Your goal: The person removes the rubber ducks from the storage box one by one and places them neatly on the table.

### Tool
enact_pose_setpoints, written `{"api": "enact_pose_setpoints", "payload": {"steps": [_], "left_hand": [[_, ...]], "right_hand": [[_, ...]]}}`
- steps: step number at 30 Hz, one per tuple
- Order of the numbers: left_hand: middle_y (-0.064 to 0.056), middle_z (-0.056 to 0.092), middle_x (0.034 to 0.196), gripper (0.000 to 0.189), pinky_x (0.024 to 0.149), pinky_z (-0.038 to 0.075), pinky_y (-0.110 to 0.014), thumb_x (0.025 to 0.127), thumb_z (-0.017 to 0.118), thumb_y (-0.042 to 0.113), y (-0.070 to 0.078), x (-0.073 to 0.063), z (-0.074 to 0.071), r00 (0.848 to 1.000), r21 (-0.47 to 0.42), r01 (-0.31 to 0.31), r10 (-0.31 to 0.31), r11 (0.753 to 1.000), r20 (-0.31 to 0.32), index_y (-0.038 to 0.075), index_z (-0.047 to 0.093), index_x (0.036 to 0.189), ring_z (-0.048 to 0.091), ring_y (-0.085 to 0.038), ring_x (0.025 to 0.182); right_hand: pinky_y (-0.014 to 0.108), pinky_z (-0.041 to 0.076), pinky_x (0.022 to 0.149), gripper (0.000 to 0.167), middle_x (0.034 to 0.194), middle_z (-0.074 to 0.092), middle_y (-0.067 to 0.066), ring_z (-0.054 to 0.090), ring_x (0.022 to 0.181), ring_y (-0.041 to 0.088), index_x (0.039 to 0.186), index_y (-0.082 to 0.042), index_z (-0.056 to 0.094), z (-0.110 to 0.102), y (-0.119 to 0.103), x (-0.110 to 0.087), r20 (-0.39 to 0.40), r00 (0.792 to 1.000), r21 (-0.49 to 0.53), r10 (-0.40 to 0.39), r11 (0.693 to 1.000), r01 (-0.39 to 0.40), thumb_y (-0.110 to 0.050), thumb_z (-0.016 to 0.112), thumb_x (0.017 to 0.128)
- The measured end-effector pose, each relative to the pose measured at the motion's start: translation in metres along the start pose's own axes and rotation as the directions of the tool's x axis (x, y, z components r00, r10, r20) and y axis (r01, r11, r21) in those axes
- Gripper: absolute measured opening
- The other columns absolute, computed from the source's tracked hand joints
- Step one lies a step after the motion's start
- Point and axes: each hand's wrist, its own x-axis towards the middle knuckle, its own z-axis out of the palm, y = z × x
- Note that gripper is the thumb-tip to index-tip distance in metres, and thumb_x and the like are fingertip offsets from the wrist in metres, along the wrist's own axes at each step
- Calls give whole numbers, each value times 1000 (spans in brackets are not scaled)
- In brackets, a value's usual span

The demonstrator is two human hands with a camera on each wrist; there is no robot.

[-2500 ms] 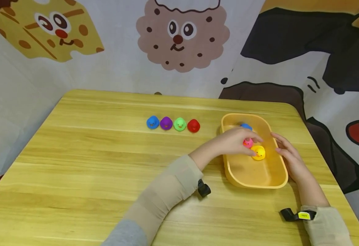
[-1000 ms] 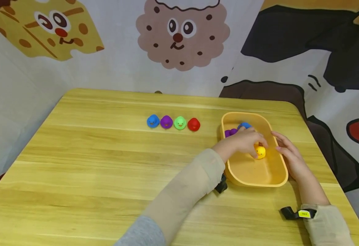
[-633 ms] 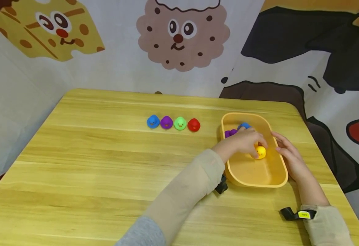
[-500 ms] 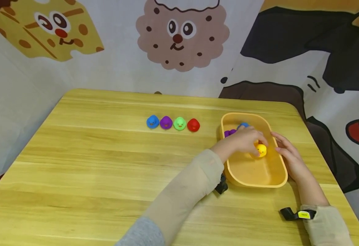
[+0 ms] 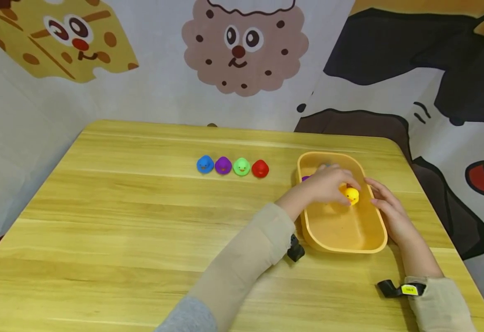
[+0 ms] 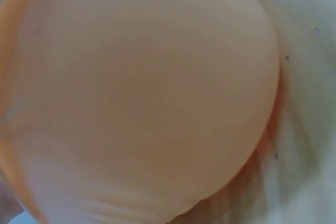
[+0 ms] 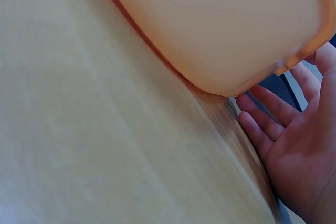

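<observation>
My left hand (image 5: 330,185) reaches into a yellow-orange plastic bin (image 5: 341,249) and pinches a yellow toy duck (image 5: 352,197) between thumb and fingers. Bits of a purple toy (image 5: 305,178) and a blue toy (image 5: 327,165) show past that hand, which hides most of them. At the bin's right side, my right hand (image 5: 393,216) touches the rim with thumb and fingertip. Its other fingers (image 7: 260,124) lie nearly straight beside the outer wall in the right wrist view. The bin wall (image 6: 147,93) fills most of the left wrist view, where the duck is out of sight.
Left of the bin, four-colour toys line up on the wooden table (image 5: 142,230): a blue duck (image 5: 205,164), a purple duck (image 5: 223,165), a green duck (image 5: 241,167) and a red duck (image 5: 260,168). A cartoon-printed wall cloth (image 5: 155,101) hangs behind.
My left hand has pinched the yellow duck and moved it slightly toward the bin's far end. A pink toy seen earlier is now hidden. My right hand stays at the rim.
</observation>
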Motion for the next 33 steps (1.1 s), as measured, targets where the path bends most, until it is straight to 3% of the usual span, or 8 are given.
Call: {"api": "enact_pose_setpoints", "payload": {"steps": [14, 26, 33], "left_hand": [[14, 58, 119, 41, 92, 25, -20, 84, 74, 36, -2, -22, 1, 985, -65, -77, 66, 995, -162, 25, 67, 122, 42, -3, 106], [9, 62, 114, 40, 95, 27, -20, 81, 77, 32, -1, -46, -11, 953, -98, -148, 116, 984, -280, 18, 70, 118, 45, -5, 108], [6, 62, 110, 39, 97, 26, -18, 79, 79, 28, -5, -59, -22, 923, -136, -220, 161, 966, -349, 14, 71, 115, 48, -6, 106]], "right_hand": [[24, 49, 84, 48, 137, 48, -2, 53, 114, 11, 149, -6, 31, 0, 2, 1, -8, 1000, -17, -19, 1000, 18, 1, 30, 101], [25, 50, 83, 48, 136, 48, 0, 55, 113, 12, 148, -6, 31, 0, 2, 0, -12, 1000, -11, -20, 1000, 19, 1, 30, 101], [25, 50, 84, 48, 138, 47, 2, 54, 113, 13, 148, -5, 31, 0, 3, 0, -16, 1000, 5, -25, 1000, 25, 1, 30, 101]]}}
